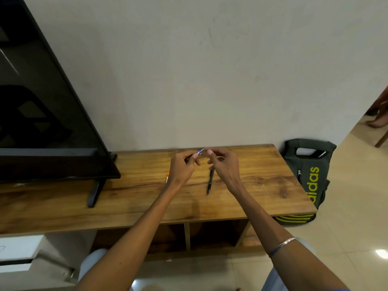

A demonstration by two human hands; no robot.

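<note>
Looking through the head camera, I see the left hand (184,165) pinching a small blue pen piece (200,152) over the wooden worktop's (262,175) far edge. The right hand (224,166) is curled just beside it, and I cannot tell its grip. A black pen (210,182) lies below, with a television (42,101) at left and a backpack (310,164) on the floor at right.

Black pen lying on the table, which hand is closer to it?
Right. The right hand is above the far end of the black pen; the left hand is off to its left, pinching a blue-tipped piece.
</note>
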